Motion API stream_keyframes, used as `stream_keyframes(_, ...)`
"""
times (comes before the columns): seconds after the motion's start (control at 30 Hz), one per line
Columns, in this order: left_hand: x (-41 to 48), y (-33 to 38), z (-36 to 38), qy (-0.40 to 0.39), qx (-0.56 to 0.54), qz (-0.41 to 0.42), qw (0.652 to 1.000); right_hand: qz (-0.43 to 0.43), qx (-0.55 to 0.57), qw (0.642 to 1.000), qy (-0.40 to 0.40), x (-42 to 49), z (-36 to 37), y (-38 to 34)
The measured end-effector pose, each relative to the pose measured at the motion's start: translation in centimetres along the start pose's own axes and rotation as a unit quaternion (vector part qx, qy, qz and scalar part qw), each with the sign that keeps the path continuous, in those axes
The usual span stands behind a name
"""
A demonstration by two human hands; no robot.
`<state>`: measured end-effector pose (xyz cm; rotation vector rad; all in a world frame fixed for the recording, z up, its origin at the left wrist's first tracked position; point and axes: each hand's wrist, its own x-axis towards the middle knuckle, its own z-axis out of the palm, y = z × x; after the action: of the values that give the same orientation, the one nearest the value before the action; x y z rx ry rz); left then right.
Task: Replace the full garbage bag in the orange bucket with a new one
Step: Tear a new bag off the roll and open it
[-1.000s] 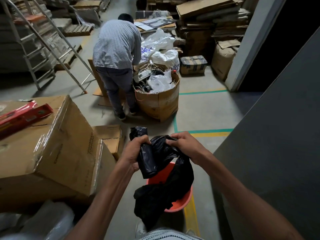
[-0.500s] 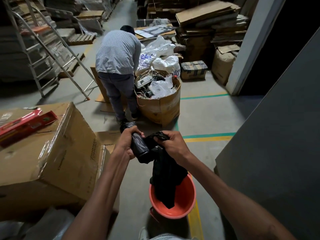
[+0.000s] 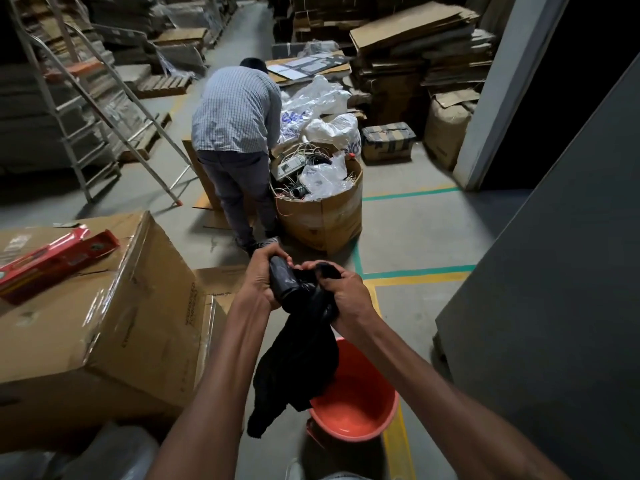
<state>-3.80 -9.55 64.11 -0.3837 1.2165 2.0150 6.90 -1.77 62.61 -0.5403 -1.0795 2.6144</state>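
An orange bucket (image 3: 360, 407) stands on the floor near my feet, its inside bare and orange. My left hand (image 3: 259, 282) grips a black roll of garbage bags (image 3: 282, 280). Beside it my right hand (image 3: 346, 296) grips a loose black bag (image 3: 298, 368) that hangs from the roll. The bag dangles over the bucket's left rim and hides part of it.
Large cardboard boxes (image 3: 104, 313) stand close on my left, a red flat pack (image 3: 52, 258) on top. A person (image 3: 239, 140) bends over an open carton of wires and plastic (image 3: 322, 209) ahead. A ladder (image 3: 86, 109) stands at far left. A dark grey panel (image 3: 554, 271) fills the right.
Both hands with the roll and bag have risen away from the bucket. The bag now hangs longer and narrower, and more of the bucket's inside shows.
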Motion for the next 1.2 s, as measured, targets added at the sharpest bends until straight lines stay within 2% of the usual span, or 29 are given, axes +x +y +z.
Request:
stream_keyframes(0.13, 0.8, -0.7, 0.8, -0.072, -0.082, -0.019, 0.994, 0.035, 0.162, 0.986, 0.027, 2.6, 1.1, -0.5)
stream_keyframes(0.23, 1.6, -0.1, 0.9, -0.049, -0.075, 0.009, 0.996, 0.065, 0.253, 0.963, 0.067, 3.8, 2.2, -0.2)
stream_keyframes(0.4, 2.9, 0.5, 0.0, 0.022, -0.016, 0.027, 0.999, 0.048, 0.202, 0.975, 0.083, 4.1, 2.6, 0.6)
stream_keyframes(0.53, 3.1, 1.6, -0.4, 0.039, -0.024, 0.029, 0.999, 0.054, 0.229, 0.969, 0.075, 3.3, 1.7, 1.3)
stream_keyframes(0.67, 3.3, 1.9, 0.6, 0.028, 0.018, 0.052, 0.998, 0.067, 0.233, 0.965, 0.102, 3.0, 0.9, 0.6)
stream_keyframes(0.83, 3.7, 0.8, 1.0, 0.006, 0.013, 0.029, 0.999, 0.058, 0.251, 0.96, 0.109, 3.5, 0.8, -0.3)
stream_keyframes(1.2, 5.4, 1.5, 1.1, 0.04, 0.029, 0.019, 0.999, 0.045, 0.197, 0.97, 0.131, 3.1, 0.5, -0.1)
